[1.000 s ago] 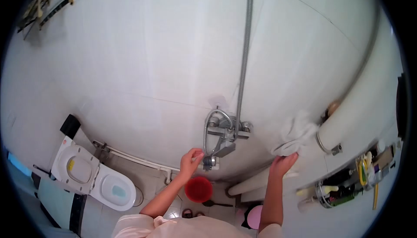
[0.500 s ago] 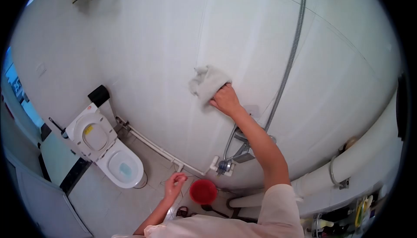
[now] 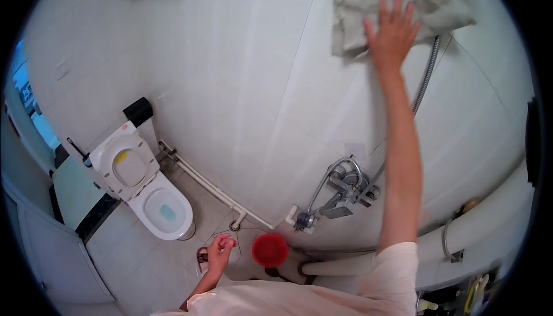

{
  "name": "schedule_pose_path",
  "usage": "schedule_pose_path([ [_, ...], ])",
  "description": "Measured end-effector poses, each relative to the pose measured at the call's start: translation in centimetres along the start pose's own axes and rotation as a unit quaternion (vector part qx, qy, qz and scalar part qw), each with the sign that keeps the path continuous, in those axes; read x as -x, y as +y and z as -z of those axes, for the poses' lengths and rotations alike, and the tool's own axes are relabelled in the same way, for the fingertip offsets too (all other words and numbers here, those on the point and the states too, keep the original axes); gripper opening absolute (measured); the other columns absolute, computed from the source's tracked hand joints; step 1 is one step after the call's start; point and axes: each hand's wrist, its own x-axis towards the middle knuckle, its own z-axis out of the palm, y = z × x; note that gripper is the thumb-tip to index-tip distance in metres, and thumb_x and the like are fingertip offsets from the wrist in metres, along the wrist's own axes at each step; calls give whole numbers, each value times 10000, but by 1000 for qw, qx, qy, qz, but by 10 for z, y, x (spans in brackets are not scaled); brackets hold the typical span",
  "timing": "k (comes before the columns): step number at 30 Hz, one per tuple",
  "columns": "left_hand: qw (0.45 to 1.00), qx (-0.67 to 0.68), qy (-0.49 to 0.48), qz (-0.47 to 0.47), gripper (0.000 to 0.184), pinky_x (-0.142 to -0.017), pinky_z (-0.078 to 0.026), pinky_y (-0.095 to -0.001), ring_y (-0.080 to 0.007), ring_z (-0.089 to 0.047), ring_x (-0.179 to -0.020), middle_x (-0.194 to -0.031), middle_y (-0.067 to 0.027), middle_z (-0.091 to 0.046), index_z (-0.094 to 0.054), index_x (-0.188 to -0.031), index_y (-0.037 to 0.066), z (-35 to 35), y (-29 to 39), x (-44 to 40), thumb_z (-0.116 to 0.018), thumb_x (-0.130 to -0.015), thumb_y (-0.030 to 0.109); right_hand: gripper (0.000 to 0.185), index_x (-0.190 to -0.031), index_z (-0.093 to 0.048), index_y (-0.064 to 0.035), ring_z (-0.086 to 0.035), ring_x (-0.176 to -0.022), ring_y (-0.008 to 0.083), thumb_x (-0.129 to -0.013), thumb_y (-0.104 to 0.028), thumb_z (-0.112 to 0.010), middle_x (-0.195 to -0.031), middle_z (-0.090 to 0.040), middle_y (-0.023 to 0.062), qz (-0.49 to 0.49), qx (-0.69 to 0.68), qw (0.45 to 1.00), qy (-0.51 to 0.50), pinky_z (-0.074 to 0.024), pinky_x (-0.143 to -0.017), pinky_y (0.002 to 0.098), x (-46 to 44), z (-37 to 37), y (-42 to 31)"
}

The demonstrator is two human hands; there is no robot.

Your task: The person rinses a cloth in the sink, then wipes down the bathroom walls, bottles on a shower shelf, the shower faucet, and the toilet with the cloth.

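Observation:
High on the tiled wall, my right hand point(image 3: 393, 36) lies flat with fingers spread, pressing a grey cloth point(image 3: 357, 19) against the tiles. The cloth stretches out to both sides of the hand and crosses in front of the metal shower hose point(image 3: 427, 77). My left hand point(image 3: 221, 251) hangs low by my body, fingers loosely bent and apart, with nothing in it. Nearest to it is a red bucket point(image 3: 270, 251) on the floor, just to its right.
A toilet point(image 3: 167, 212) with raised lid stands at left. The shower mixer point(image 3: 345, 189) juts from the wall below my right arm. White pipes point(image 3: 207, 186) run along the wall's foot. A thick pipe point(image 3: 340, 267) and a shelf with bottles point(image 3: 461, 299) lie at right.
My right hand has swept the cloth up and right across the wall, going from a bunched grip to a flat, spread palm. My left hand has shifted slightly left and down.

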Motion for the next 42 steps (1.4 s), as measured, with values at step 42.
schedule_pose_path([
  [42,831,-198,-169,-491,185,-753,-520,-357,-288,-662,-864,-929,-119,-685,-644,-978,39,95,250,-388,-693,-802,74,430,-1192,-594,-111,-499,-1117,303,-796,-261,-668,-1186,-580,103,152,-131,973,-117,-357,-954,432,-101,-121,-238],
])
